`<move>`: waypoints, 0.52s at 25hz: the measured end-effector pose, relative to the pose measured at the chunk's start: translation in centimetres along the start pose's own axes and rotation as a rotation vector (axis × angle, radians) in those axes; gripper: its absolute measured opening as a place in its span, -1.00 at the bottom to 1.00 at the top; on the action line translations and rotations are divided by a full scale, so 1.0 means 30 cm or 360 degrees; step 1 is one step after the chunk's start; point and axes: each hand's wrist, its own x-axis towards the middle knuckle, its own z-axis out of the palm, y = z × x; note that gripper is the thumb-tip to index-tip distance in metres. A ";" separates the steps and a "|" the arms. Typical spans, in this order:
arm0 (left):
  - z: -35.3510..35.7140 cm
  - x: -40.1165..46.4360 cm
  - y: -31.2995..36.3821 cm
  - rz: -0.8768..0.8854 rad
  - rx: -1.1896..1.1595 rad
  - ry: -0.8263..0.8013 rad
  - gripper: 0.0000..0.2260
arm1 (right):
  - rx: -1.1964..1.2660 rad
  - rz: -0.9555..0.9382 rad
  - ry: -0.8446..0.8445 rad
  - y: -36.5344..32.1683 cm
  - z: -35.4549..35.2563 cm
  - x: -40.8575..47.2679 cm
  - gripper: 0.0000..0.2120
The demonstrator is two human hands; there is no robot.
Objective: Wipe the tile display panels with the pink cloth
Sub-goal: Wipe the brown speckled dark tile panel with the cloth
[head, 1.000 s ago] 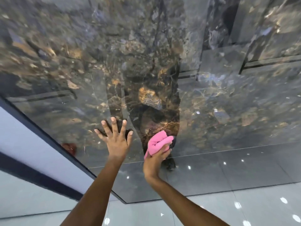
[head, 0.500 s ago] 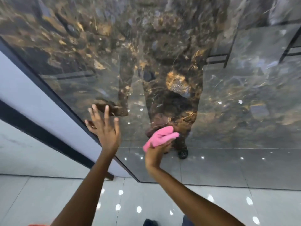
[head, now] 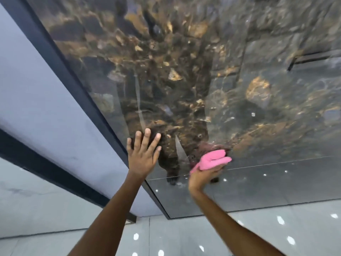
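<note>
A glossy dark marble tile display panel (head: 230, 80) with gold veins fills most of the view and mirrors the room. My right hand (head: 204, 175) grips a bunched pink cloth (head: 212, 160) and presses it against the panel's lower part. My left hand (head: 143, 154) lies flat with fingers spread on the panel near its dark left frame (head: 77, 84).
A pale grey panel (head: 42, 108) stands to the left of the dark frame, with another dark bar (head: 46, 170) below it. A shiny grey tiled floor (head: 184, 235) with light spots runs along the bottom.
The view has shifted right and closer to the panel's left frame. My right hand has slid the pink cloth slightly right along the lower panel, and my left hand has pressed flat again.
</note>
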 end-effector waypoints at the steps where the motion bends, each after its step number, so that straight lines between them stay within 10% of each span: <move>1: 0.007 -0.003 -0.005 0.0008 -0.0011 0.0028 -0.49 | 0.0043 0.0022 -0.0082 -0.010 0.100 -0.091 -0.21; 6: 0.021 -0.009 -0.011 0.0027 -0.0041 0.0054 -0.50 | 0.0154 -0.0024 -0.0290 0.054 0.201 -0.224 -0.10; 13: 0.018 -0.014 0.028 -0.0137 -0.0004 0.0041 -0.49 | -0.0853 -0.1590 -0.0030 0.104 -0.152 0.116 -0.26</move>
